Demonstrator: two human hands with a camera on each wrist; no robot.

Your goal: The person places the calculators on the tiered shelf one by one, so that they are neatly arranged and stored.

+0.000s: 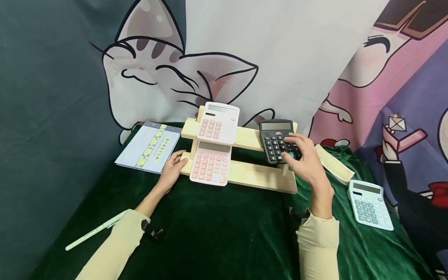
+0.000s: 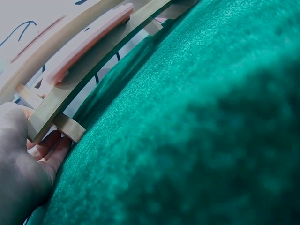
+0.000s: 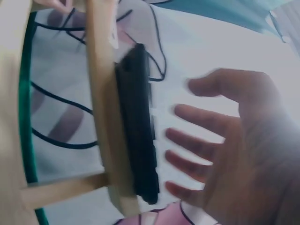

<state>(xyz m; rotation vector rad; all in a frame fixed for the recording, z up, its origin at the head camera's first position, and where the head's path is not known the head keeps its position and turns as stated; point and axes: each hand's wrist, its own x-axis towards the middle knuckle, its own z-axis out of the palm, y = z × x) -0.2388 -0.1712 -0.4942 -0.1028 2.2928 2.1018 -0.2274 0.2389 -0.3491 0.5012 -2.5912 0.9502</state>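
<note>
A two-tier wooden rack (image 1: 259,179) stands on green cloth. Its lower left end is held by my left hand (image 1: 171,169), thumb at the front and fingers behind the board end (image 2: 51,112). A black calculator (image 1: 274,142) leans on the right of the upper board. My right hand (image 1: 308,159) hovers before it, fingers spread; in the right wrist view a gap separates the fingertips (image 3: 174,133) from the black calculator (image 3: 136,126). Two white calculators with pink keys rest at the rack's left, one on the upper tier (image 1: 218,122), one on the lower (image 1: 211,165).
Left of the rack lies a pale blue notebook (image 1: 148,146) with a patterned strip. A light green pen (image 1: 94,231) is near my left sleeve. To the right are a cream-coloured pad-like item (image 1: 334,163) and a light blue calculator (image 1: 371,204). A printed curtain (image 1: 280,46) hangs behind.
</note>
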